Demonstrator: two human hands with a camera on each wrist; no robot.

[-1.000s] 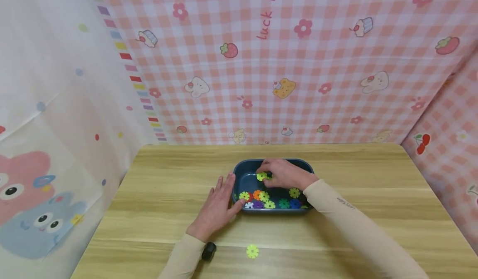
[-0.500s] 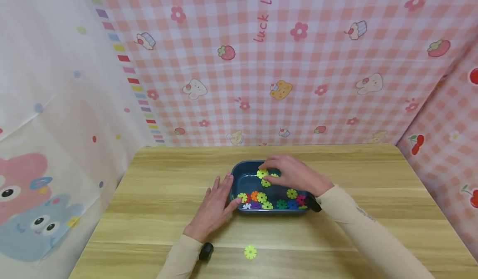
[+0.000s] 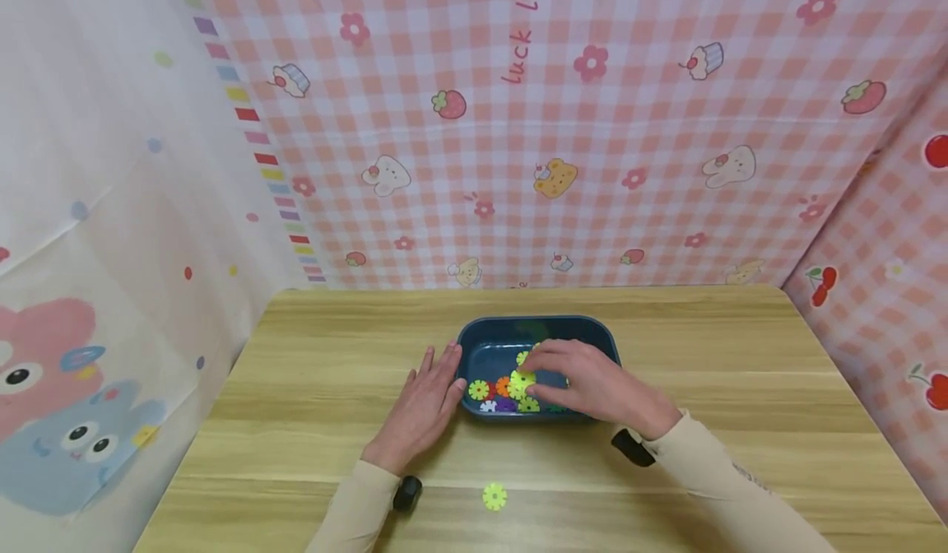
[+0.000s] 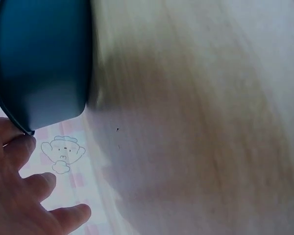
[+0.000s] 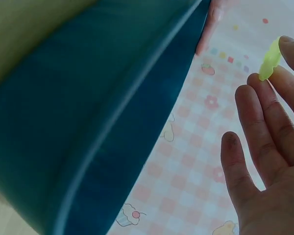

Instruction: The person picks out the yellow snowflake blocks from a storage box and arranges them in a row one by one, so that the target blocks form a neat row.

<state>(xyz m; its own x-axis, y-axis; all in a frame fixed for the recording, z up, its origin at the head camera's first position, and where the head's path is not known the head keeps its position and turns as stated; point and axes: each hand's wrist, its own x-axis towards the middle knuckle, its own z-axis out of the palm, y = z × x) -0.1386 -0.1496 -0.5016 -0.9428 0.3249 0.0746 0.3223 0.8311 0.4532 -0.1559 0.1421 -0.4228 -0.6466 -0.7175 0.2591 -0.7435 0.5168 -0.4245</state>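
In the head view my right hand (image 3: pixel 596 384) is over the dark blue plastic bin (image 3: pixel 485 358). Thumb and fingertips pinch a yellow-green snowflake disc (image 3: pixel 523 378); the right wrist view shows that disc (image 5: pixel 270 59) edge-on, raised above the bin's rim. My left hand (image 3: pixel 416 411) rests at the bin's left end, fingers spread and nearly straight, fingertips touching the rim. Inside, along the near wall, lie other snowflake discs: a yellow-green one (image 3: pixel 478 390), an orange one (image 3: pixel 503 386), a purple one (image 3: pixel 506 405) and more. My right hand covers those at the right.
A single yellow-green snowflake disc (image 3: pixel 494 497) lies on the wooden table (image 3: pixel 296 421) in front of the bin. Behind the table hangs a pink checked cloth (image 3: pixel 518 150), with a white patterned cloth (image 3: pixel 133 207) on the left. Each wrist wears a black device.
My right hand has lifted a yellow-green disc from the bin's far part and moved it toward the near side. My left hand has stayed at the bin's left end.
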